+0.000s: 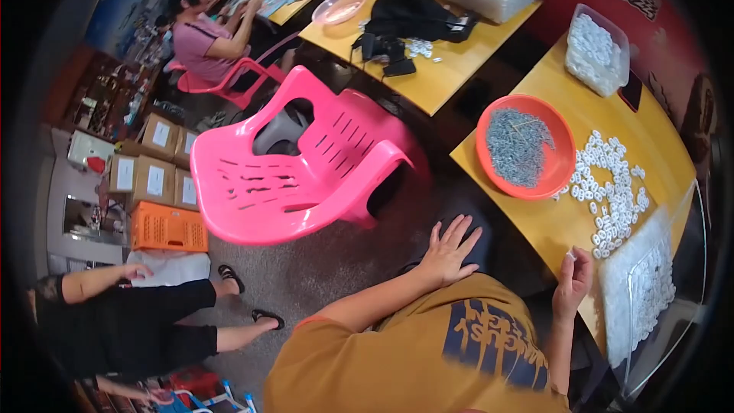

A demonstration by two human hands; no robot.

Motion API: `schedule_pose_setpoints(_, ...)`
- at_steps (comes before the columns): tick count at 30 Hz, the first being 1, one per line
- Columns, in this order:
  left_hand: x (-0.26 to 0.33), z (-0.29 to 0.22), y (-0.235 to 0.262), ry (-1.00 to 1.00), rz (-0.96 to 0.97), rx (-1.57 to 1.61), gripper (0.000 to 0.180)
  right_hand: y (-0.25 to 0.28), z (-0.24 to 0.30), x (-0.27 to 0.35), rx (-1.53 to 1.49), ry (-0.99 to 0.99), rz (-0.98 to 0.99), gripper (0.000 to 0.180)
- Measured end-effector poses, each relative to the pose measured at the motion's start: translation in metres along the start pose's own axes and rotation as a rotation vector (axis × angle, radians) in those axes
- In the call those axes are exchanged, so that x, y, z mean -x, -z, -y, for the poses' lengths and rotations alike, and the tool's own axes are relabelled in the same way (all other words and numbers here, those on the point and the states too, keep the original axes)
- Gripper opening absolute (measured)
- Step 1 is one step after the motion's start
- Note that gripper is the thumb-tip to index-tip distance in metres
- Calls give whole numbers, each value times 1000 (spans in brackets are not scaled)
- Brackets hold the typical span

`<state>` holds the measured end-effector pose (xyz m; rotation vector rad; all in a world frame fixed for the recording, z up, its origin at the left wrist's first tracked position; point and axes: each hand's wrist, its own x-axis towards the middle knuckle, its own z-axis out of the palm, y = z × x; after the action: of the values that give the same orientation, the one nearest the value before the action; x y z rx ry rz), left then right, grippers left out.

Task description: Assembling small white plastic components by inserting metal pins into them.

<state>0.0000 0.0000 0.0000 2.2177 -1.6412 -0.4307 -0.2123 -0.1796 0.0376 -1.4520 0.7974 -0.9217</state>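
Observation:
My left hand [451,252] lies flat with its fingers spread on my dark-clothed leg, holding nothing. Over the near edge of the yellow table, my right hand [573,283] is closed in a pinch on a small white plastic piece [572,255]. Beyond it, many white oval pieces with holes [608,183] are scattered on the table top [527,228]. An orange-red bowl [562,170] full of thin silvery metal parts [516,145] stands beside them. To the right of my right hand is a clear plastic bin [623,329] of white pieces.
A pink plastic chair [260,191] stands left of the table. Another clear bin [592,50] and a dark phone [631,92] lie at the far end. A seated person [206,38] works at the back; another person [115,329] stands at left near cardboard boxes [153,180] and an orange crate [168,227].

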Motion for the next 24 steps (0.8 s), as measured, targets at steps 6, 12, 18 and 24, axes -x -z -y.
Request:
schedule_pose_setpoints(6,13,7,14,13,9,-46,75,-22,6,6,40,90,-69,17)
schedule_pose_setpoints(12,19,-6,6,-7,-40,-99,75,-20,11,2,34,119,-94,15)
schedule_pose_setpoints(18,-14,31,51,-104,-373,-231,69,-12,11,6,83,117,-87,16)
schedule_pose_setpoints(24,-114,95,133,258,-455,-354,79,-12,9,4,57,150,-94,15)
